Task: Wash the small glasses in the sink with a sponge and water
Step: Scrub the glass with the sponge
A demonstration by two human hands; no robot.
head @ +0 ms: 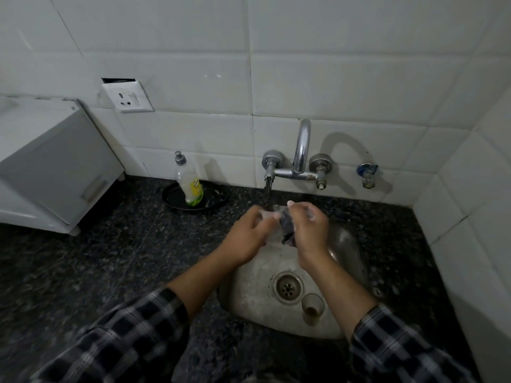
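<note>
In the head view, a small clear glass (269, 214) is gripped in the left hand (249, 236) over the far end of the steel sink (351, 244), just below the tap's side spout (267, 186). A dark sponge (287, 229) is clutched in the right hand (311, 230) and pressed against the glass. Both hands are blurred, so the fingers' exact placing cannot be told. A second small glass (313, 305) is seen upright in the sink's basin, just beside the drain (288, 286), nearer the person. On the dark speckled surface (96, 258), a bottle of dish soap (189, 182) is stood in a black dish (171, 197) left of the tap. Checked sleeves (124, 335) are worn on both forearms.
</note>
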